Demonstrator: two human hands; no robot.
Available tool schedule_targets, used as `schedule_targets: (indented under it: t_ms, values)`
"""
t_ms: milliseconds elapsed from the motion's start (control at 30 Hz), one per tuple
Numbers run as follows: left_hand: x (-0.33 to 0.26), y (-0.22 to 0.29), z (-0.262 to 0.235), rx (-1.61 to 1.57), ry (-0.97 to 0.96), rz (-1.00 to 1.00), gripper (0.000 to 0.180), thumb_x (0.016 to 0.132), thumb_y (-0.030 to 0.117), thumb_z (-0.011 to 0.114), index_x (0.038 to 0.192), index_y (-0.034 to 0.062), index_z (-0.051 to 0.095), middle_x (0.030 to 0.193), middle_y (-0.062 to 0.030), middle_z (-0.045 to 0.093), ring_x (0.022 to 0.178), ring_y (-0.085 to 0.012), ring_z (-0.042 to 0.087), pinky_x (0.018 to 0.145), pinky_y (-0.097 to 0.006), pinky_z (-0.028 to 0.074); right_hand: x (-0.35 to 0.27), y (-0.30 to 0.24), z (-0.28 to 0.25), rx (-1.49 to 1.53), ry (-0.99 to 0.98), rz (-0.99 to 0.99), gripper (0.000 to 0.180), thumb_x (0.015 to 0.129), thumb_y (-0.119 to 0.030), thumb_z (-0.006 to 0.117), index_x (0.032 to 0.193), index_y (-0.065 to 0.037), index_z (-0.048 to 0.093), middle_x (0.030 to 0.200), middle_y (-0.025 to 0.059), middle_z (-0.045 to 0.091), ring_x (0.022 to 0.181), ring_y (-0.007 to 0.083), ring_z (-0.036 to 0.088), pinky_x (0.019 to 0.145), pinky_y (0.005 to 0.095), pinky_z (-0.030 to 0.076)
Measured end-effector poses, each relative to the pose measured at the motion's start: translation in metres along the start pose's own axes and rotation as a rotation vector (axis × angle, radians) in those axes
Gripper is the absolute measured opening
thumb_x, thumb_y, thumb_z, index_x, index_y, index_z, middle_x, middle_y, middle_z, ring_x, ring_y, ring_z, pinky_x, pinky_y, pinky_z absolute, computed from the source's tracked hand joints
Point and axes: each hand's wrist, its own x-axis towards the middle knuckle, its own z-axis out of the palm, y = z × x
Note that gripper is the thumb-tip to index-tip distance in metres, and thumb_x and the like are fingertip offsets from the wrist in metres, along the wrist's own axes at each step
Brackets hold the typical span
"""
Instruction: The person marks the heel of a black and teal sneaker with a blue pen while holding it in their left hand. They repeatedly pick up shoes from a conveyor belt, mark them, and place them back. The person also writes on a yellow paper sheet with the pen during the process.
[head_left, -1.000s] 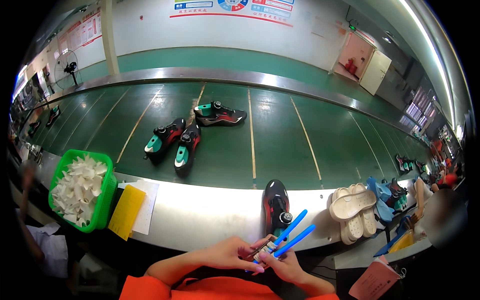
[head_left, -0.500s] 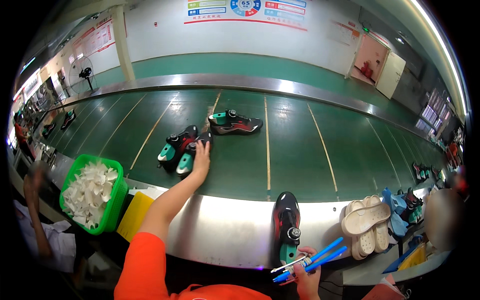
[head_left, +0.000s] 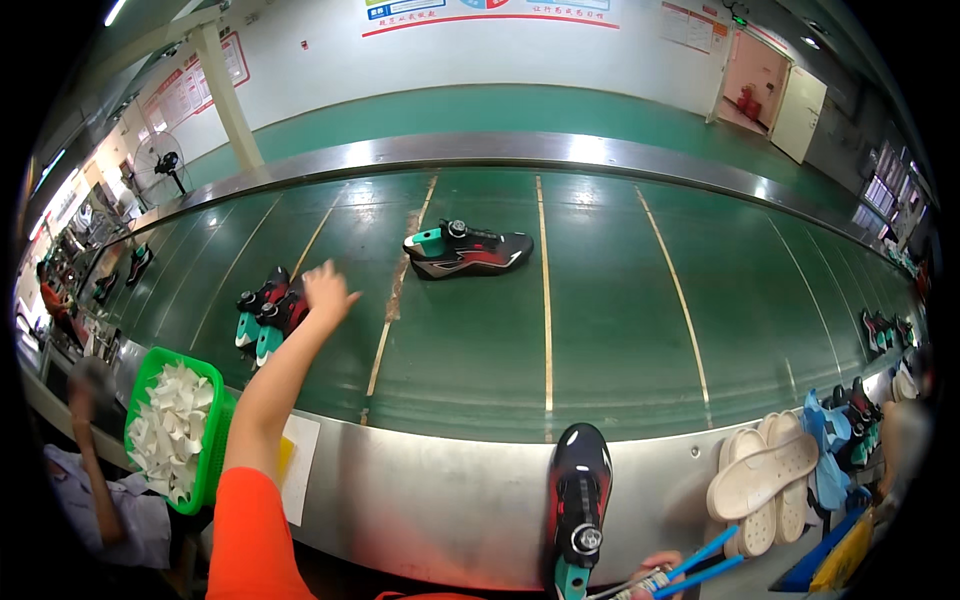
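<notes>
My left hand (head_left: pixel 326 288) reaches far out over the green conveyor belt (head_left: pixel 620 330), fingers spread, touching the toe end of a black, red and teal shoe (head_left: pixel 280 310) that lies next to a second one (head_left: pixel 255 302). My right hand (head_left: pixel 660 572) sits at the bottom edge, closed on a bundle of blue sticks (head_left: pixel 700 566). Beside it a black shoe with a teal heel and a round dial (head_left: pixel 578 500) rests on the belt's metal rim. Another black and red shoe (head_left: pixel 468 250) lies alone farther up the belt.
A green basket of white paper wads (head_left: pixel 170 425) hangs at the left of the metal rim, with a yellow and a white sheet (head_left: pixel 296 468) by it. White insoles (head_left: pixel 762 476) and more shoes (head_left: pixel 850 420) pile at the right. A person (head_left: pixel 95 490) sits lower left.
My left hand left my right hand, stretched out across the belt and now rests on the near pair of shoes. The right hand has sunk to the bottom edge.
</notes>
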Motion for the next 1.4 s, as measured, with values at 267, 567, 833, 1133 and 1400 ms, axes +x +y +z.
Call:
schedule_targets:
  t_ms: [267,567,833,1133,1400]
  values:
    - [0.077,0.157,-0.073,-0.590,0.084,0.351,0.090,0.051,0.041,0.081,0.128,0.0235,0.038,0.099,-0.0163,0.057,0.094,-0.0333,0.055,0.079,-0.042,0.045,0.018,0.011,-0.010,0.104,0.119,-0.069,0.047,0.075,-0.023,0.067,0.110,-0.004,0.042,0.078,0.0036,0.046,0.067,0.0138,0.047,0.055,0.0267,0.042]
    - [0.019,0.118,-0.047,-0.439,0.269,0.114,0.095,0.039,0.052,0.079,0.119,0.0162,0.044,0.080,-0.0097,0.059,0.075,-0.0260,0.060,0.061,-0.036,0.046,0.013,0.007,-0.039,0.045,-0.239,-0.324,0.045,0.075,-0.017,0.065,0.109,-0.002,0.040,0.075,0.0023,0.044,0.065,0.0128,0.046,0.054,0.0251,0.041]
    - [-0.076,-0.006,-0.071,-0.021,-0.190,-0.153,0.084,0.054,0.053,0.076,0.115,0.0069,0.042,0.082,-0.0099,0.065,0.075,-0.0251,0.065,0.062,-0.033,0.050,-0.010,0.010,-0.023,0.060,-0.067,-0.189,0.032,0.079,-0.012,0.059,0.106,-0.004,0.043,0.075,-0.0033,0.043,0.058,0.0070,0.040,0.055,0.0221,0.039]
    - [-0.116,0.105,-0.168,-0.727,-0.125,0.448,0.059,0.075,0.048,0.062,0.110,0.0014,0.057,0.118,-0.0158,0.053,0.103,-0.0280,0.055,0.085,-0.035,0.045,-0.018,0.007,-0.005,0.123,0.074,-0.322,0.040,0.073,-0.021,0.064,0.099,-0.004,0.039,0.060,-0.0011,0.036,0.046,0.0058,0.036,0.039,0.0169,0.031]
    - [-0.176,0.243,-0.162,-1.307,-0.897,0.533,0.066,0.073,0.062,0.057,0.096,0.0006,0.065,0.089,-0.0137,0.064,0.089,-0.0187,0.058,0.079,-0.031,0.044,-0.033,0.013,-0.023,0.218,0.282,-0.248,0.024,0.083,-0.014,0.052,0.105,-0.007,0.045,0.081,0.0004,0.044,0.059,0.0055,0.044,0.043,0.0159,0.034]
